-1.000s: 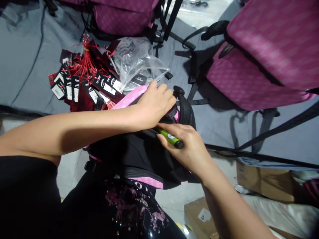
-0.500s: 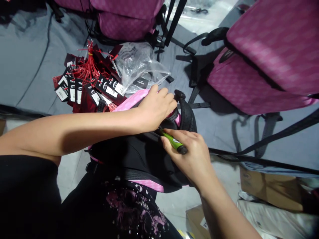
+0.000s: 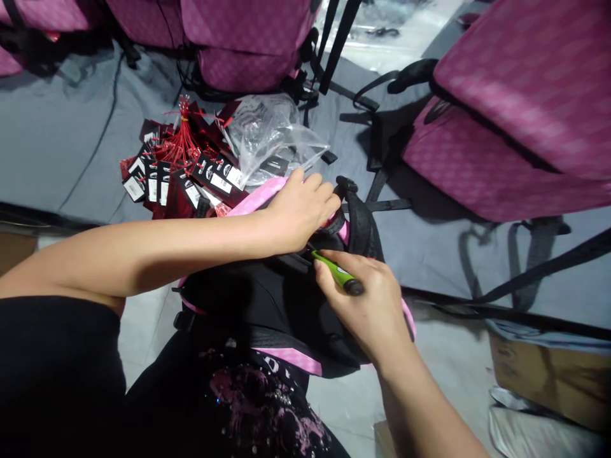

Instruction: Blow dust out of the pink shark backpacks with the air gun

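A black backpack (image 3: 267, 292) with pink edging lies in front of me, partly over the table edge and against my legs. My left hand (image 3: 305, 213) is closed on its upper part, beside the shoulder strap (image 3: 363, 226); the fingertips are hidden behind the hand. Just below it, my right hand (image 3: 365, 289) grips a slim green-handled tool (image 3: 337, 273) with a black end. The tool points up and left towards the backpack under my left hand. Its tip is hidden, so I cannot tell exactly what it touches.
Beyond the backpack lie a bundle of black hang tags (image 3: 165, 181) with red strings and a clear plastic bag (image 3: 267, 137). Pink backpacks (image 3: 515, 127) stand at right and along the back of the grey-covered table (image 3: 76, 152). A cardboard box (image 3: 548, 375) sits low at right.
The view has shifted slightly, so the table things appear a little lower and further right. Both hands keep nearly the same hold on the backpack and the green-handled tool.
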Demonstrator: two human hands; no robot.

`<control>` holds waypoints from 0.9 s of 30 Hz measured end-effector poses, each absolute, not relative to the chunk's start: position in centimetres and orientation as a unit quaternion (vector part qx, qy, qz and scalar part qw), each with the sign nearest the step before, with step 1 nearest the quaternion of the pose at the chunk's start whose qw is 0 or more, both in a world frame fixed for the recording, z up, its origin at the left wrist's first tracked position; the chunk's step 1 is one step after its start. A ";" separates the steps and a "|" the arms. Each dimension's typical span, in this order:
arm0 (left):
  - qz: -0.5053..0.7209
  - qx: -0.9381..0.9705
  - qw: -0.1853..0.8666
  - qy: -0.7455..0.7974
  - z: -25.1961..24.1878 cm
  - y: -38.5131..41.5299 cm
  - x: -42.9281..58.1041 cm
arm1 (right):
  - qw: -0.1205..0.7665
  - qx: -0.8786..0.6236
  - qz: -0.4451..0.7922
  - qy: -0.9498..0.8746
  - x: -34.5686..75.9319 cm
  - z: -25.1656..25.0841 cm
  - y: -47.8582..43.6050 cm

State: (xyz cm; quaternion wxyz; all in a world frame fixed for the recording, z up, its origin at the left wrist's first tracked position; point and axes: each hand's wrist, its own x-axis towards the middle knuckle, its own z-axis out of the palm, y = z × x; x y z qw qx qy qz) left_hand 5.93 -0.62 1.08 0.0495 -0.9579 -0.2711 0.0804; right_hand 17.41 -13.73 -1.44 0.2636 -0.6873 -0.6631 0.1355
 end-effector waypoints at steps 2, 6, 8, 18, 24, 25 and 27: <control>0.083 -0.959 0.058 -0.263 1.2 -0.5 5.9 | 0.276 -0.693 0.131 -0.653 17.1 -1.4 -13.7; 0.126 -0.961 0.050 -0.242 2.3 0.6 5.3 | 0.307 -0.695 0.194 -0.620 16.7 -1.2 -13.8; 0.171 -0.954 0.033 -0.243 3.2 1.2 4.7 | 0.314 -0.707 0.205 -0.600 16.6 -1.1 -14.0; 0.207 -0.930 0.037 -0.301 1.8 0.8 2.2 | 0.308 -0.673 0.198 -0.642 16.2 -2.8 -13.8; 0.208 -0.940 -0.003 -0.270 2.0 1.6 1.8 | 0.329 -0.665 0.198 -0.641 16.4 -3.1 -13.9; 0.205 -0.943 -0.015 -0.262 2.1 1.7 1.5 | 0.335 -0.663 0.201 -0.639 16.5 -3.1 -14.0; 0.188 -0.947 -0.038 -0.258 2.2 1.7 0.9 | 0.346 -0.657 0.206 -0.637 16.6 -3.0 -14.1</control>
